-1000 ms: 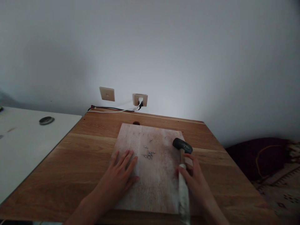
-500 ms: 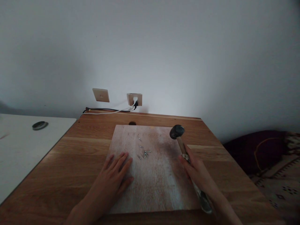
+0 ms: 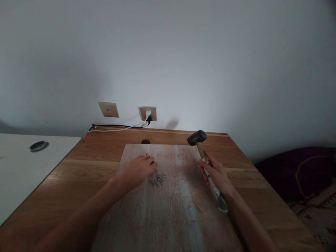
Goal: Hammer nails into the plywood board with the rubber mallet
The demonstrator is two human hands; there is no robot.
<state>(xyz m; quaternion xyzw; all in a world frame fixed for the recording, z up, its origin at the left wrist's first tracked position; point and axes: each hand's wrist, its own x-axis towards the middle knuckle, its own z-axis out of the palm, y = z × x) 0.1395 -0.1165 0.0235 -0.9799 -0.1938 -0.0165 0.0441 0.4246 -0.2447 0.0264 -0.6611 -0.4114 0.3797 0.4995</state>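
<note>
A hammer (image 3: 197, 138) with a dark head is in my right hand (image 3: 216, 175), whose fingers wrap round its pale, worn handle. The head is raised above the right side of a wooden board (image 3: 168, 210). My left hand (image 3: 139, 169) is over the board's upper left with its fingers curled down and drawn together. Its fingertips are beside several small metal nails (image 3: 159, 179) that lie loose in a little heap. What the left fingertips hold, if anything, is hidden. A row of tiny marks (image 3: 165, 155) runs along the board's far edge; I cannot tell if they are holes or nail heads.
Under the board is a brown wooden table (image 3: 86, 185) with a round hole (image 3: 145, 141) near its back. Cables (image 3: 118, 128) run along the wall to a socket (image 3: 147, 113). A white surface (image 3: 23, 175) at left bears a dark round object (image 3: 39, 146). Dark purple fabric (image 3: 283, 171) is at right.
My left hand has moved from lying flat on the board's left to the nails, and its fingers have curled. The hammer has shifted slightly upward in view, its head turned more sideways.
</note>
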